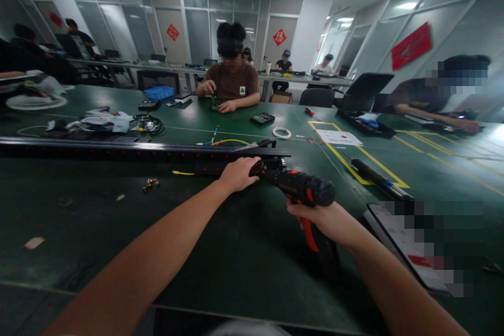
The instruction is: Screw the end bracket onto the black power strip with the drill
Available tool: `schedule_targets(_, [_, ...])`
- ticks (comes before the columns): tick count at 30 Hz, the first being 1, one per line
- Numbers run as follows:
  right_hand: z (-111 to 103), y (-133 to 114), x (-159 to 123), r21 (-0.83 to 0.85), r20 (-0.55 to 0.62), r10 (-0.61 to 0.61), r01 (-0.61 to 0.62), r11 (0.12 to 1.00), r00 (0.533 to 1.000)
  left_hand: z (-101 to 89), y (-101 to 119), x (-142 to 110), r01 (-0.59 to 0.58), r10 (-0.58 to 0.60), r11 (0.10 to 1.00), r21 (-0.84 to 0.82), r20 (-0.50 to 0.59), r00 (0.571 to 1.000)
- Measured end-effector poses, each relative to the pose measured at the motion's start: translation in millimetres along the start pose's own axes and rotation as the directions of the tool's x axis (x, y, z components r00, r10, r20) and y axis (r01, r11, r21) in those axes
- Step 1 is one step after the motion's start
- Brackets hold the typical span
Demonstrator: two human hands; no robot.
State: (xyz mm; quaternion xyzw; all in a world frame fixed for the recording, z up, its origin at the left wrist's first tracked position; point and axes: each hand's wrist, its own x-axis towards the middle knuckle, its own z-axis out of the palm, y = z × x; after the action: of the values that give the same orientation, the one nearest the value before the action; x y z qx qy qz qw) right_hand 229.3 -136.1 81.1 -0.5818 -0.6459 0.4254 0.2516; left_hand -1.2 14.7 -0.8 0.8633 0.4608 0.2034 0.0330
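My right hand (328,220) is wrapped round the grip of a black and orange cordless drill (305,187). The drill's nose points left at a cluster of small brass-coloured parts on the end of a long black metal rail (118,149). On that same end my left hand (237,174) is closed, its thumb and fingers beside the drill tip; what exactly lies under the fingers is hidden. A yellow wire (183,172) with a ring lug sticks out left of my left hand. Several loose brass screws (150,185) lie on the green table (189,252).
Behind the rail are a white tape ring (282,133), bagged parts (106,121) and a blue basket (159,92). To the right lie a black power screwdriver (380,178), a paper sheet (339,137) and an open tool case (366,121). A person (232,76) works across the table.
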Motion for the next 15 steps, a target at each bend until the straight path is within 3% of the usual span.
schedule_targets(15, [0.5,-0.8,0.1,-0.039,-0.017,0.013,-0.013,0.999,1.000,-1.2,4.3,-2.0,0.018,-0.018,1.000,-0.013,-0.002,1.000])
